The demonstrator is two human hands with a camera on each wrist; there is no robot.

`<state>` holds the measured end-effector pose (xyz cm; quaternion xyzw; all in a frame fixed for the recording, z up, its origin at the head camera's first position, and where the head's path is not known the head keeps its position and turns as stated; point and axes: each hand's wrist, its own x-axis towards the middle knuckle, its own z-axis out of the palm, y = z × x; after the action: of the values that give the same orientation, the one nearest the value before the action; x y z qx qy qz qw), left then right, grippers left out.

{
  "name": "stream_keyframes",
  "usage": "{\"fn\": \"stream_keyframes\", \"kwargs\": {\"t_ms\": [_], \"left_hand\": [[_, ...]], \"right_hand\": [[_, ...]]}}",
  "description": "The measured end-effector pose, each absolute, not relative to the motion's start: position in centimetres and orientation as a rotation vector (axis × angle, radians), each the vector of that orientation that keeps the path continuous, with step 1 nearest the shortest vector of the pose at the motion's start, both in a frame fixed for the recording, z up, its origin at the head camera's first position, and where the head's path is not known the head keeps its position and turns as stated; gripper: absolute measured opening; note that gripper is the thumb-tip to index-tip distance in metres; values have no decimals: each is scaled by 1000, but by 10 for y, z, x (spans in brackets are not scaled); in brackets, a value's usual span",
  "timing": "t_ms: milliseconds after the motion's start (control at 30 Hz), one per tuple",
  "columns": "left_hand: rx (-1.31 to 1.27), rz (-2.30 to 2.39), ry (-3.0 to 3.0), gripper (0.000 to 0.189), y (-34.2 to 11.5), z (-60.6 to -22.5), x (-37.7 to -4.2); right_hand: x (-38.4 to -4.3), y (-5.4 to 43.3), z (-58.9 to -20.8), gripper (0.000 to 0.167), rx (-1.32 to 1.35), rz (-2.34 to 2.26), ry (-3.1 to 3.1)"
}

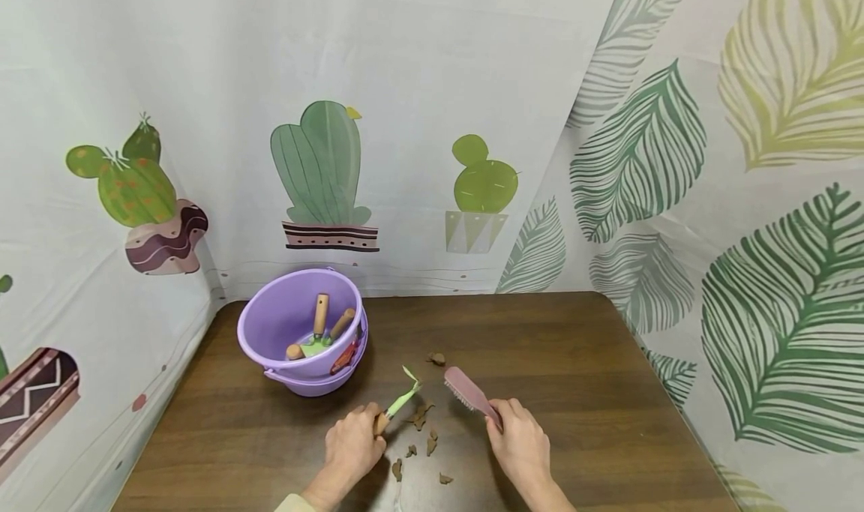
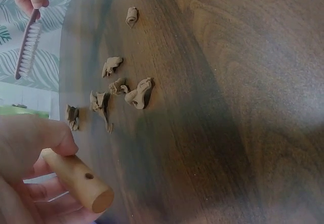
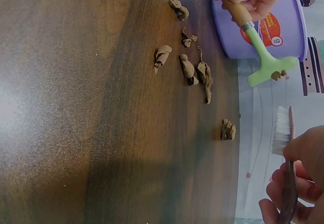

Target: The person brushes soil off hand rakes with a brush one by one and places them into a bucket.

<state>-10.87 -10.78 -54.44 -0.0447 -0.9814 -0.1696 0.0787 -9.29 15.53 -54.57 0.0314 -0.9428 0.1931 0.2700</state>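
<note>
My left hand [image 1: 354, 440] grips the wooden handle of a small garden tool [image 1: 401, 402] with a green T-shaped head. In the right wrist view a brown crumb [image 3: 278, 75] clings to that green head. My right hand [image 1: 521, 444] holds a pink brush [image 1: 464, 386] by its handle, its white bristles [image 3: 281, 133] facing the tool. Both implements are raised above the table, apart from each other. Between and below them lie several brown, clay-like lumps [image 1: 432, 443], some curled. Whether the tool's head has teeth does not show.
A purple bucket [image 1: 251, 335] stands at the table's back left, with several wooden-handled tools [image 1: 320, 315] inside. Another brown lump [image 1: 437, 358] lies farther back on the dark wooden table [image 1: 580, 362]. A printed cloth [image 1: 418, 70] hangs behind the table.
</note>
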Motion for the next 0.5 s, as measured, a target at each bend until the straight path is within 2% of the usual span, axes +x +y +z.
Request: {"fn": "stream_keyframes", "kwargs": {"t_ms": [500], "left_hand": [[-137, -474, -2914, 28, -109, -547, -108]], "right_hand": [[-94, 155, -547, 24, 93, 521, -2532]]}}
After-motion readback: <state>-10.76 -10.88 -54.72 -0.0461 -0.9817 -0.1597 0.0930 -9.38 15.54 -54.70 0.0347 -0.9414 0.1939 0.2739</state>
